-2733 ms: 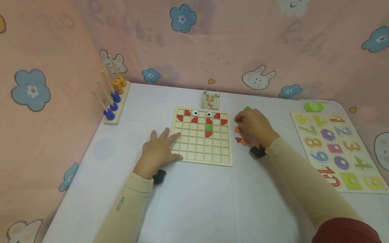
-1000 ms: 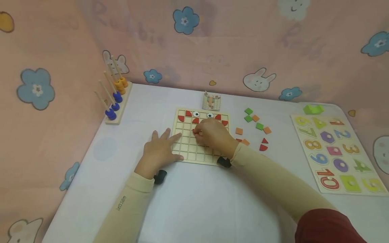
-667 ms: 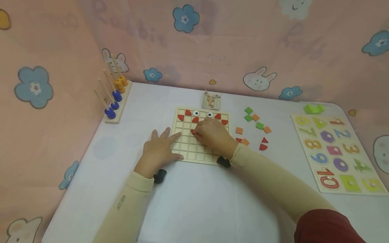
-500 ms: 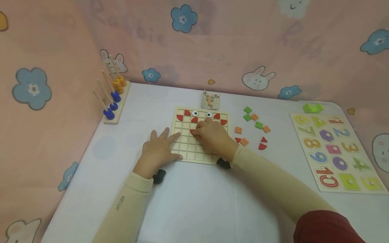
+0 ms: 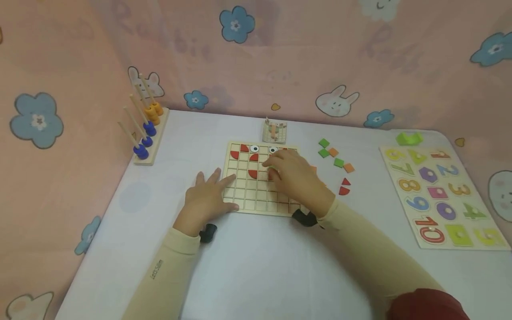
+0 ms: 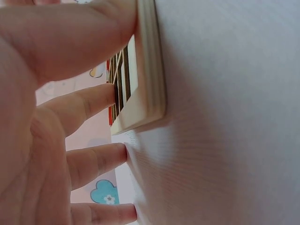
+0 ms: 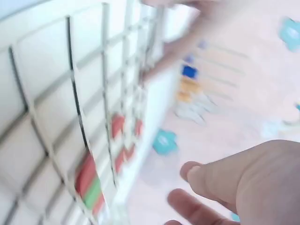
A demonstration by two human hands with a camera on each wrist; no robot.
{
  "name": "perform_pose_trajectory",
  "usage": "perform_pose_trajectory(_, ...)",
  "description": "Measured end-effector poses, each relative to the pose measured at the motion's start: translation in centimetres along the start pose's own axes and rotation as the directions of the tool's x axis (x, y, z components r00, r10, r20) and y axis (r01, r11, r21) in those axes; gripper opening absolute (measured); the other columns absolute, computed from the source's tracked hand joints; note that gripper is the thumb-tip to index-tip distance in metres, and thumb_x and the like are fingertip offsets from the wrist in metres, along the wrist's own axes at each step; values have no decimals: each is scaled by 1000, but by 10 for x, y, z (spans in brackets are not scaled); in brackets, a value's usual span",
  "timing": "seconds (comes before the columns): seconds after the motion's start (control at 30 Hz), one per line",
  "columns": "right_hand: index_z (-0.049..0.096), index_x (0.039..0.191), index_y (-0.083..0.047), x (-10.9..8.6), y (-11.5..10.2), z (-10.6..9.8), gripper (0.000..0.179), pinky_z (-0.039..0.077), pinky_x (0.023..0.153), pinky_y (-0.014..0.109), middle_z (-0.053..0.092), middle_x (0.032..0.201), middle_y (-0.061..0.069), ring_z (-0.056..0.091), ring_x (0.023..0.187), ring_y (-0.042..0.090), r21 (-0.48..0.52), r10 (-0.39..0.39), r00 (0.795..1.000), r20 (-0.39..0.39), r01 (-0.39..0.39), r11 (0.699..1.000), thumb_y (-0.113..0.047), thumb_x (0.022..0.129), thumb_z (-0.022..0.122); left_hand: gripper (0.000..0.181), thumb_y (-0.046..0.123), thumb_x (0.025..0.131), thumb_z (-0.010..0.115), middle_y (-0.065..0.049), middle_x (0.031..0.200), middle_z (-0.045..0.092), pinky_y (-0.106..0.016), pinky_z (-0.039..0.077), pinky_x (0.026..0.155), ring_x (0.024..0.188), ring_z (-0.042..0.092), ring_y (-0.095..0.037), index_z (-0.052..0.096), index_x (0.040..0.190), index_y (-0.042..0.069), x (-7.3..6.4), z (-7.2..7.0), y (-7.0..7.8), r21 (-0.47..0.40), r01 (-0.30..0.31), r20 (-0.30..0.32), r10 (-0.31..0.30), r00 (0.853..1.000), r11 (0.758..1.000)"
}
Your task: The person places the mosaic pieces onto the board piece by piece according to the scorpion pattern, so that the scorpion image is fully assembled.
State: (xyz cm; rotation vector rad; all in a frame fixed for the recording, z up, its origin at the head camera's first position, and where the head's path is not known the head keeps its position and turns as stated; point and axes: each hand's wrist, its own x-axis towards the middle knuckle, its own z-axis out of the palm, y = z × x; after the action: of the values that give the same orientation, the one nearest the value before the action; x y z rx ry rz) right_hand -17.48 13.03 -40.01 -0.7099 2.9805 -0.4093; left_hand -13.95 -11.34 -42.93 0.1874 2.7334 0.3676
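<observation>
Right hand (image 5: pixel 294 175) shifts toward 3 o'clock since the frame half a second back, uncovering a red quarter-piece (image 5: pixel 253 174) in a cell near the middle of the grid board (image 5: pixel 250 194). Its fingers sit apart, nothing visible between them. Left hand (image 5: pixel 205 198) spreads its fingers at the board's 8 o'clock edge. Piece: probably light, stiff, smooth; best pinched by its edges. Board likely rigid, best steadied by the rim. Counter (image 5: pixel 248 266) white; loose tiles (image 5: pixel 338 162) at 2 o'clock, number puzzle (image 5: pixel 460 218) at 3, bead stand (image 5: pixel 155 144) at 10, printed pink cloth (image 5: pixel 280 62) behind at 12
</observation>
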Motion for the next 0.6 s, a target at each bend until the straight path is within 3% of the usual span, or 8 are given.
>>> perform_pose_trajectory(0.17,76,126,-6,-37,37,-19,25,49,104,52,71,128,13,60,122,36,15,143,990,-11,-143,990,-12,104,66,93,54,85,86,-13,174,25,-65,50,96,154,18,-55,43,164,33,-1,2,0,-6,7,-3,-7,1000,1000)
perform_pose_trajectory(0.37,73,130,-1,-86,95,-19,31,47,101,61,69,128,22,57,119,45,8,316,948,42,-317,948,-11,103,63,92,54,84,86,-14,174,26,-63,52,92,153,20,-55,44,163,32,-1,3,1,-3,-3,-16,3,1000,1000)
perform_pose_trajectory(0.47,71,133,1,-103,114,-15,34,45,102,64,66,132,26,57,121,49,1,342,937,62,-343,939,-14,103,64,92,54,84,86,-13,174,25,-62,52,93,153,20,-54,44,164,32,-1,3,1,-8,-1,-13,1,1000,1000)
perform_pose_trajectory(0.6,66,139,3,-114,127,-10,42,42,107,66,62,137,30,55,127,52,-31,330,941,72,-329,944,-18,103,66,92,53,85,85,-14,174,26,-63,51,93,153,20,-54,44,164,32,0,3,2,-11,-5,-13,5,1000,1000)
